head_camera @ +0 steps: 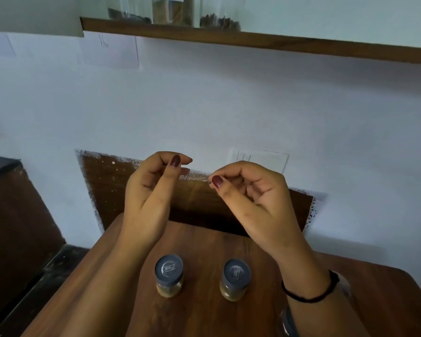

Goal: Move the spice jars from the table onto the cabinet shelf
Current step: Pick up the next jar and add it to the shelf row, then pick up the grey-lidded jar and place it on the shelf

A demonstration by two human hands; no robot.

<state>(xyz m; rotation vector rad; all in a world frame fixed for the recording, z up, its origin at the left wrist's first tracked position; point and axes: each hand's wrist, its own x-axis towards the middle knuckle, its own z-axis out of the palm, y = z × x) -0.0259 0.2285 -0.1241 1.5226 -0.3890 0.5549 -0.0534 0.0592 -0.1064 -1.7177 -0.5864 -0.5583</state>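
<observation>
1. Your left hand [151, 198] hangs in the air above the table [204, 242], fingers loosely curled, thumb out, holding nothing.
2. Below your left wrist, the left spice jar [169, 276] stands upright on the table with its grey lid on.
3. Near it, clearly apart, the right spice jar [236, 279] also stands upright and capped.
4. Your right hand [255, 198] is raised level with the left, fingers loosely curled toward the palm, empty; a black band [309, 291] circles that wrist.
5. High on the wall, the wooden shelf [277, 43] carries three glass jars [220, 17] at its left end.
</observation>
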